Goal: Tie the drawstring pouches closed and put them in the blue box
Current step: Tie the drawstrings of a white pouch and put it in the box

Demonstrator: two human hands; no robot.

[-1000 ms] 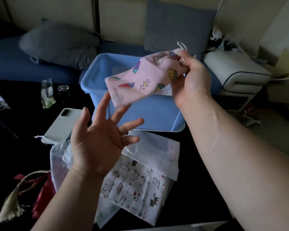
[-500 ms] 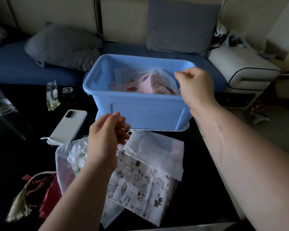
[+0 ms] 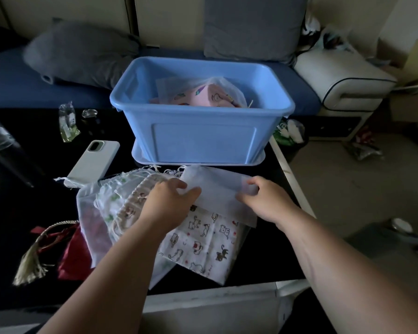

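On the black table (image 3: 15, 201) before a blue sofa (image 3: 10, 85), the left hand (image 3: 169, 201) and right hand (image 3: 266, 201) each pinch the white pouch (image 3: 217, 189), just beside the blue box (image 3: 203, 141) holding a pink pouch (image 3: 212, 96).

No words read anywhere: the cat-print pouch (image 3: 203, 239) shows only drawings, and the small packet (image 3: 68, 124), upper left, is too blurred.

Pile of pouches (image 3: 203, 239) before the box (image 3: 203, 138), phone (image 3: 94, 160) left of it, another pouch (image 3: 212, 97) inside.
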